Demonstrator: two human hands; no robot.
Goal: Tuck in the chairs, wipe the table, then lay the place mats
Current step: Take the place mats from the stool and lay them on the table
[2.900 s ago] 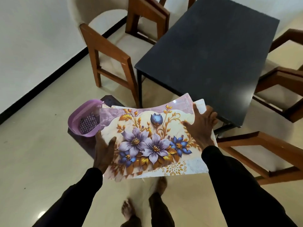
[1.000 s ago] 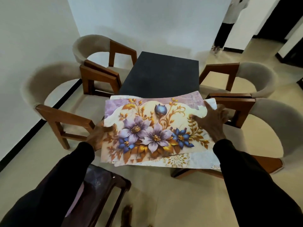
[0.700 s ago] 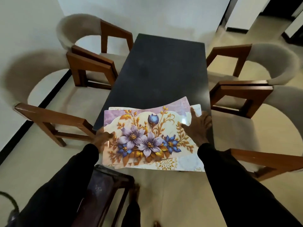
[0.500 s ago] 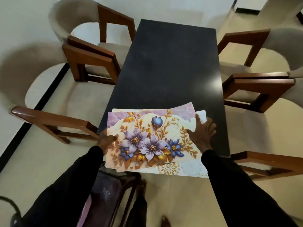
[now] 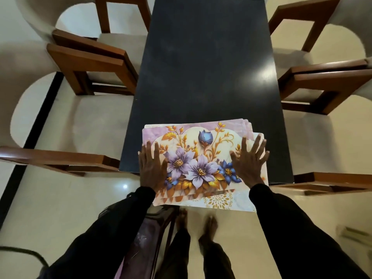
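Observation:
A stack of floral place mats [image 5: 201,156] lies on the near end of the black table [image 5: 205,67], its near edge hanging over the table's front edge. My left hand [image 5: 151,168] lies flat on the left side of the top mat, fingers straight. My right hand [image 5: 249,161] lies flat on the right side, fingers spread. Two wooden chairs with beige cushions stand on the left [image 5: 88,61] and two on the right [image 5: 326,81], drawn close to the table's long sides.
A dark stool [image 5: 147,238] stands by my left leg under the mats' overhanging edge. My bare feet [image 5: 195,220] are on the cream floor in front of the table. A black skirting line [image 5: 26,141] runs along the left wall.
I stepped up to the table's near end and brought the stack down onto it. Both hands shifted from gripping the stack's side edges to lying flat on top.

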